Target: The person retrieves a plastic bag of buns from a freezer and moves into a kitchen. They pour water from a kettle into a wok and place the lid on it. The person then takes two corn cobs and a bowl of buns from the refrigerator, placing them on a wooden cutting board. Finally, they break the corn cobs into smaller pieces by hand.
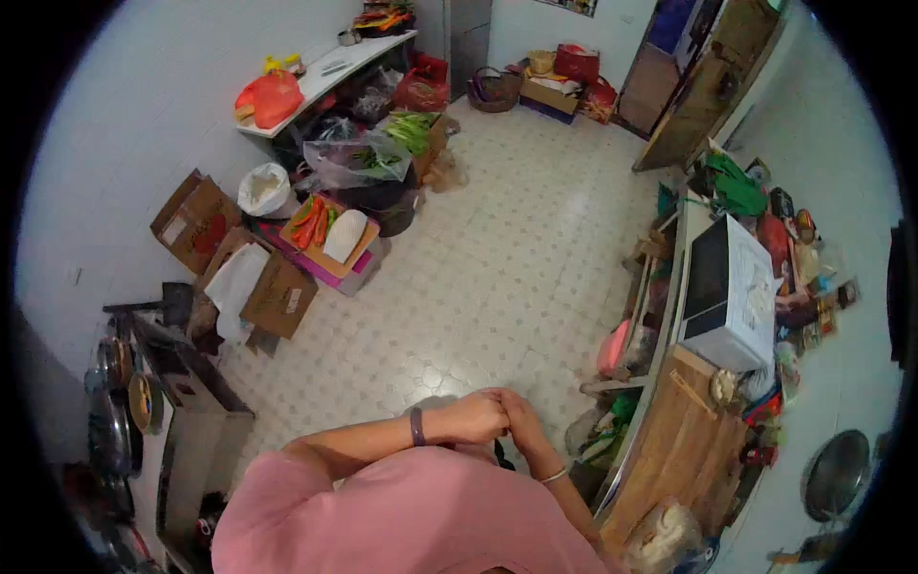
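My left hand (482,417) and my right hand (523,425) meet in front of my waist, with their fingers curled against each other. No object shows in either hand; the inner sides of the fingers are hidden. A dark bangle (417,427) circles my left wrist, and a pale band (554,476) is on the right one. To my right is a counter with a wooden board (678,448), on which lie wooden sticks (693,393). A plastic bag with pale contents (663,538) sits at the board's near end.
A microwave oven (731,294) stands beyond the board. At left are a stove (204,430), cardboard boxes (280,294) and a cutting board (358,267) bearing peppers (312,221) and a white scored vegetable (346,237). Bagged greens (407,131) sit farther back. A door (717,79) stands ajar.
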`<action>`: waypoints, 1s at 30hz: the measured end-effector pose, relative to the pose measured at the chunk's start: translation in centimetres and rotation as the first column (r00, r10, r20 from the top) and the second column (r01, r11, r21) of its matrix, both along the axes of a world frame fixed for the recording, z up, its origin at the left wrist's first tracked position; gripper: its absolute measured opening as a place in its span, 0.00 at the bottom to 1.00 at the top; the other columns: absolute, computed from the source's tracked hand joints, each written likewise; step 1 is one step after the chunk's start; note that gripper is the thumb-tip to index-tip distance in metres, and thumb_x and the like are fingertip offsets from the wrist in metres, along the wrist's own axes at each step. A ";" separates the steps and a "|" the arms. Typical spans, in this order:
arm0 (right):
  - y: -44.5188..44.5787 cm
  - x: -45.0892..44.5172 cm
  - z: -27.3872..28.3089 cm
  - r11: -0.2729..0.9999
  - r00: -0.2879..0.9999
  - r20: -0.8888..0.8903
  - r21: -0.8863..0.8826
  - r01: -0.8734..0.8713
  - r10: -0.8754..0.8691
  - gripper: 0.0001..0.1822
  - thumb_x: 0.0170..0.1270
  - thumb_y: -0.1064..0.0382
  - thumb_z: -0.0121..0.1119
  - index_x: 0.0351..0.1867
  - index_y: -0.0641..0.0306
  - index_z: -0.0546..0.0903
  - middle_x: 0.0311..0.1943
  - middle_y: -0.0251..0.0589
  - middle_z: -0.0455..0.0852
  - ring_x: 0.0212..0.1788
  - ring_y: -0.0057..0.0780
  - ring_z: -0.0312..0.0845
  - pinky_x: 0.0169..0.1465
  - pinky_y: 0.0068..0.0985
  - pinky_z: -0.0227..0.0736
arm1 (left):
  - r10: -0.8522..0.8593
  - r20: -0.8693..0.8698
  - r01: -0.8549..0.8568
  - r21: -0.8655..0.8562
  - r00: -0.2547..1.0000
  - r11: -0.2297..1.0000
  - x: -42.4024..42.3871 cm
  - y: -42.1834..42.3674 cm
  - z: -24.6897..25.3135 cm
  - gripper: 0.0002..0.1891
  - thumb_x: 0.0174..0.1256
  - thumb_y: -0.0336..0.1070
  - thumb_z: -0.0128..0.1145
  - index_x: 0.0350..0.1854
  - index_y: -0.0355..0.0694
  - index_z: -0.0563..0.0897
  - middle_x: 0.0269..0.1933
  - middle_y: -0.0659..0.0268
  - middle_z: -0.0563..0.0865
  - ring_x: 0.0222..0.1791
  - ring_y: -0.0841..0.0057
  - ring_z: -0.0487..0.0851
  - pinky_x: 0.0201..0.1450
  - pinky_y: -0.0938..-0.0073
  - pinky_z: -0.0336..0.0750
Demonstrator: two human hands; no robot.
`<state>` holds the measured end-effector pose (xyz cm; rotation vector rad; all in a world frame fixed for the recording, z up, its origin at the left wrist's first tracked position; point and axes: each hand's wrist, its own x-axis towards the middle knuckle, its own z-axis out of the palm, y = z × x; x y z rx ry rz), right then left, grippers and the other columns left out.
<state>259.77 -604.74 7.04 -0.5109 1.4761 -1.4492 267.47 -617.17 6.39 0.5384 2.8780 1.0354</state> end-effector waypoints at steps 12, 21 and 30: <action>-24.9 -28.8 -2.0 0.940 0.941 -0.136 0.196 -0.281 0.310 0.21 0.69 0.52 0.42 0.49 0.68 0.77 0.40 0.39 0.81 0.41 0.23 0.75 0.46 0.20 0.68 | 0.448 -0.097 -0.416 0.244 0.889 0.876 -24.9 -21.2 -3.7 0.05 0.49 0.31 0.55 0.27 0.38 0.83 0.34 0.58 0.83 0.40 0.60 0.79 0.41 0.63 0.75; -36.5 -51.8 0.3 0.988 0.996 -0.028 0.130 -0.085 0.090 0.25 0.71 0.50 0.40 0.53 0.70 0.74 0.45 0.41 0.80 0.45 0.24 0.76 0.47 0.19 0.71 | 0.134 -0.178 -0.106 0.158 0.975 0.982 -51.3 -35.0 -2.1 0.06 0.48 0.33 0.54 0.21 0.38 0.83 0.24 0.58 0.82 0.30 0.62 0.81 0.37 0.63 0.74; -52.1 -75.5 -3.3 0.986 0.992 0.035 0.115 -0.123 0.120 0.25 0.70 0.49 0.39 0.51 0.70 0.75 0.44 0.40 0.81 0.44 0.24 0.75 0.49 0.21 0.69 | 0.116 -0.098 -0.102 0.140 0.988 0.985 -73.7 -51.6 -2.8 0.03 0.47 0.27 0.54 0.24 0.34 0.79 0.29 0.56 0.82 0.32 0.63 0.81 0.40 0.67 0.74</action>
